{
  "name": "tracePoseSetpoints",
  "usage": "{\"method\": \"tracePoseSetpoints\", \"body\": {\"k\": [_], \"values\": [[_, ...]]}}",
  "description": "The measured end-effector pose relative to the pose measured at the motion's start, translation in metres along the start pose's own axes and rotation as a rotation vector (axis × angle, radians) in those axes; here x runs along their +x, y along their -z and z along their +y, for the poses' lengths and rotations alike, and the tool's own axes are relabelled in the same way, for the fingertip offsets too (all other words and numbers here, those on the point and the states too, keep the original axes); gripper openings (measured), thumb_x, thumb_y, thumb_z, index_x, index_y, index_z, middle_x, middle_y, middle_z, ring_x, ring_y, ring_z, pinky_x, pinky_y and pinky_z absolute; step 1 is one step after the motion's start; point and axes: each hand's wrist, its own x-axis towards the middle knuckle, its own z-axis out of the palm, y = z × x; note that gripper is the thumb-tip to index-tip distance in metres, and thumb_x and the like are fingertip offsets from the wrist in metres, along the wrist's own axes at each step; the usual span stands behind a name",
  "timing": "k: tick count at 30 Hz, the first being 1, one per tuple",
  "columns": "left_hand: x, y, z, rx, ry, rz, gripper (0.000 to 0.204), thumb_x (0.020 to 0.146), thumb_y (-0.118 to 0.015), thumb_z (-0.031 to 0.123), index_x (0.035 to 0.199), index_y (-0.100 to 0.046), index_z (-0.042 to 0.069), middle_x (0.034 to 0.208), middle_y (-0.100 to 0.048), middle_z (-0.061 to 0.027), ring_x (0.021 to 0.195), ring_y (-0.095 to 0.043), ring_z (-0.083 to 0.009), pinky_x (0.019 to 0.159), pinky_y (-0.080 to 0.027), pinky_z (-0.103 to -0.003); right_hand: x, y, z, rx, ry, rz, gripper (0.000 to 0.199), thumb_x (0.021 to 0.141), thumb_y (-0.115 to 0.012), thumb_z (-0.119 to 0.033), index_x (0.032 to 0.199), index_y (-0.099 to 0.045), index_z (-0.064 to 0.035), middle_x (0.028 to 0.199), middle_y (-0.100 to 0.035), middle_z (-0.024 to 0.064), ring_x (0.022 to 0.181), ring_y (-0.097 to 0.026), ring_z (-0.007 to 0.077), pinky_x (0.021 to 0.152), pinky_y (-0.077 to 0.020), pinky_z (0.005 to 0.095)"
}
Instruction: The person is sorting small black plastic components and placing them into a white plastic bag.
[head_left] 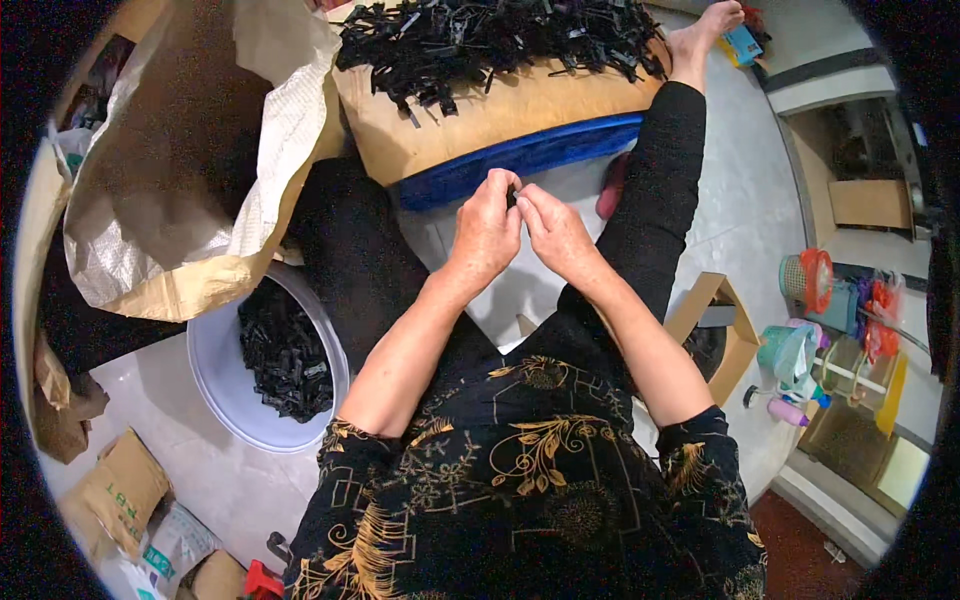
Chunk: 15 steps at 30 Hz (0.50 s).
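My left hand (486, 228) and my right hand (560, 235) meet between my knees, fingertips together. Pinched between them is a small black plastic part (513, 194), mostly hidden by the fingers, so its exact kind does not show. Just beyond the hands, a heap of similar black plastic parts (470, 45) covers the far side of a tan work surface (470, 135) with a blue front edge (520, 162). More black parts (285, 350) lie inside a white bucket (208, 385) to my left.
A large open woven sack (150, 235) stands at the left, partly over the bucket. Packed bags (125, 490) lie at lower left. On the right are an open cardboard box (735, 350), hanging baskets and bags (818, 280), and a purple bottle (787, 411). My legs flank the work surface.
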Motion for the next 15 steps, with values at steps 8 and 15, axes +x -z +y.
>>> {"method": "tracePoseSetpoints", "body": {"k": [8, 15], "values": [[0.008, 0.002, 0.003, -0.648, 0.35, -0.028, 0.025, 0.08, -0.054, 0.005, 0.103, -0.044, 0.005, 0.079, -0.058, -0.0118, 0.058, -0.057, -0.0204, 0.05, -0.044, -0.028, -0.006, 0.003, 0.015, 0.284, 0.052, 0.066, 0.023, 0.093, -0.042, -0.023, 0.1, -0.048, -0.0019, 0.072, -0.052, 0.002, 0.054, -0.045, 0.0086, 0.049, -0.0385, 0.0231], [0.006, 0.019, 0.008, -1.354, 0.472, -0.145, 0.041, 0.085, -0.053, 0.009, 0.124, -0.037, 0.007, 0.084, -0.058, -0.0075, 0.062, -0.056, -0.0138, 0.052, -0.046, -0.02, -0.011, 0.022, -0.005, 0.685, -0.159, 0.031, 0.018, 0.091, -0.05, -0.019, 0.095, -0.052, -0.002, 0.075, -0.057, 0.0019, 0.046, -0.042, 0.0022, 0.039, -0.0294, 0.0143]]}}
